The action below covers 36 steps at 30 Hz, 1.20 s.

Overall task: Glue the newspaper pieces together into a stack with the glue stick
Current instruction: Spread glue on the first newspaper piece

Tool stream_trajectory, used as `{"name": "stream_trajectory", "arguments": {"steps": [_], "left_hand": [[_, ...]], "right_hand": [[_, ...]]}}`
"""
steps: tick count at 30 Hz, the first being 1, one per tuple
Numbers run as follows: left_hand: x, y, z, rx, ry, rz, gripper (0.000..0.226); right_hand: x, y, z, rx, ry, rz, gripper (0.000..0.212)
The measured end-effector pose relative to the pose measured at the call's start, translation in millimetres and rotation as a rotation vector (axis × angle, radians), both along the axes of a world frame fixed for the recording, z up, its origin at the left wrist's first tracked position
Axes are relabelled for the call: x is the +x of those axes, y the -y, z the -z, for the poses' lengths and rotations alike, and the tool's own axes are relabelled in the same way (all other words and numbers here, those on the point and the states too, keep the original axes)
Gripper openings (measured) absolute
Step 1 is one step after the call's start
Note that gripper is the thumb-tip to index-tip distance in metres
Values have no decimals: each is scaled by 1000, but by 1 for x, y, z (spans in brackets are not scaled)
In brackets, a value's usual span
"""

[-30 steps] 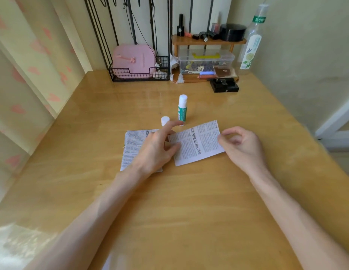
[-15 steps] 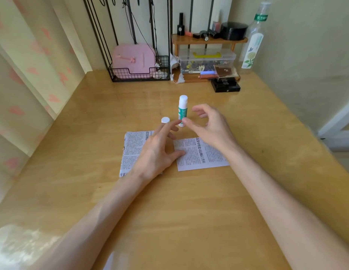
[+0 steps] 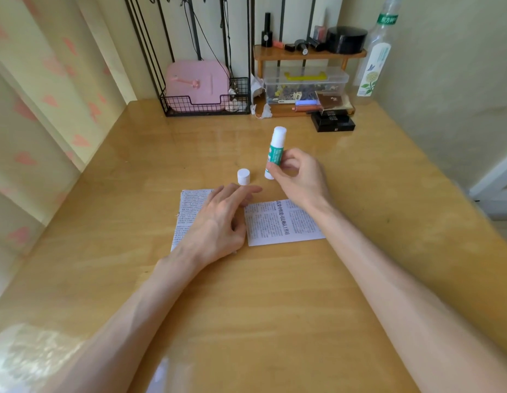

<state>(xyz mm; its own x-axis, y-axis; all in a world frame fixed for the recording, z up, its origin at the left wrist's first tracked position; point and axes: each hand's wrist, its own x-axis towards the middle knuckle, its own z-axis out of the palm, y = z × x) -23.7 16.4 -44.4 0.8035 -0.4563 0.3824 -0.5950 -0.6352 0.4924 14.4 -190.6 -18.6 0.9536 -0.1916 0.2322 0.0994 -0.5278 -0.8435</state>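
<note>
wooden table (image 3: pixel 275 321), two bare forearms reaching in from the near edge. left hand (image 3: pixel 218 222) lies palm down on the left newspaper piece (image 3: pixel 190 211), fingers loose, gripping nothing. right newspaper piece (image 3: pixel 280 225) lies flat just beside it on the right; cannot tell whether the two overlap under the hand. just beyond the left fingertips a white cap (image 3: pixel 243 176) stands on the table. right of the cap, right hand (image 3: pixel 299 177) grasps the glue stick (image 3: pixel 275 151), thumb and fingers curled round its green body, white end up, slightly tilted. far edge: wire basket (image 3: pixel 207 106) left, clear box (image 3: pixel 306 83) right.
</note>
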Motion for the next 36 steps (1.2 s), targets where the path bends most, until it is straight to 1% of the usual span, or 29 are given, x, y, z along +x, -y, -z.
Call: {"name": "stream_trajectory", "arguments": {"steps": [4,7,9,12,15,17,19,22,25,28,30,33,35,36], "left_hand": [[0,-4,-3,-82,-53,49,71],[0,-6,-2,-86,-73,73,62],[-1,-7,-3,-75,-85,82,59],[-4,-7,-4,-68,-112,107,65],[-9,-4,-7,-65,-152,119,73],[-13,-2,-10,-49,-167,121,74],[-17,0,-11,-25,-126,96,68],[-24,1,-9,54,1,5,59],[-34,5,-3,128,35,-30,67],[-39,8,0,165,13,5,77],[-36,9,-1,178,13,32,78],[-30,10,-2,183,-3,76,77],[-28,9,-2,178,-21,104,78],[-27,9,-2,182,-38,118,80]], "right_hand": [[-13,6,-4,80,5,-33,15],[-27,15,0,159,-18,-69,16],[-36,22,3,197,-35,-100,16],[-48,32,4,214,-37,-135,16],[-54,38,5,211,-16,-126,11],[-56,40,5,214,-10,-117,10],[-59,43,4,204,2,-111,9],[-64,45,0,218,41,-94,7],[-69,46,-7,285,79,-52,9],[-71,47,-11,461,73,-10,16],[-72,48,-11,531,79,-6,18],[-72,48,-13,499,101,-28,13],[-73,49,-15,391,131,-82,12],[-73,50,-15,302,143,-128,12]]}}
